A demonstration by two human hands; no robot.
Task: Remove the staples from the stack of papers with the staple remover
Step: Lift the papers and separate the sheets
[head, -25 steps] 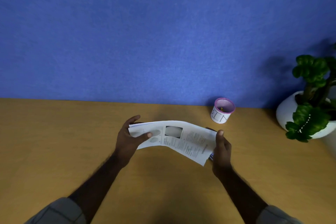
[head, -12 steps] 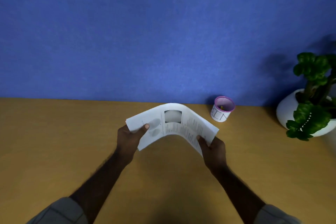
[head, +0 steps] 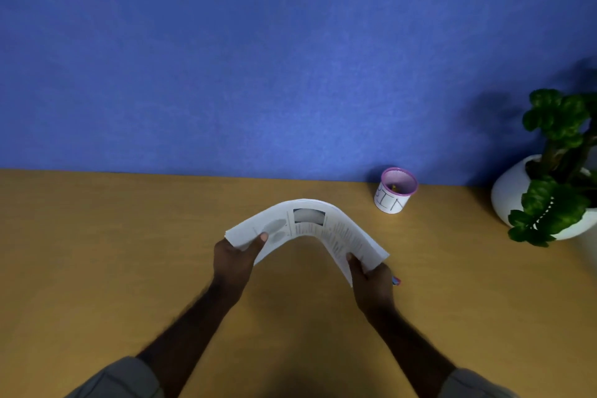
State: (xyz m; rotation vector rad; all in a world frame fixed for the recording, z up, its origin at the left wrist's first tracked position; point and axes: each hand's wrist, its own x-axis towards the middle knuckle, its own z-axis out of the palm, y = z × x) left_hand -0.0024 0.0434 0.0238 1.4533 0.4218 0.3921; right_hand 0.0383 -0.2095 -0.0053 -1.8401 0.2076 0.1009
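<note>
A stack of printed white papers (head: 310, 226) arches upward above the wooden table (head: 97, 252). My left hand (head: 235, 258) grips its left end, thumb on top. My right hand (head: 371, 284) grips its right end, thumb on the printed side. A small red and blue object (head: 396, 281) peeks out just behind my right hand; I cannot tell whether it is the staple remover or whether the hand touches it. No staples are visible from here.
A small white cup with a purple rim, lettered BIN (head: 394, 191), stands at the back of the table by the blue wall. A green plant in a round white pot (head: 549, 191) sits at the far right.
The papers went from lying nearly flat between my hands to a raised arch. My right hand shifted from the stack's far right corner to its near right edge.
</note>
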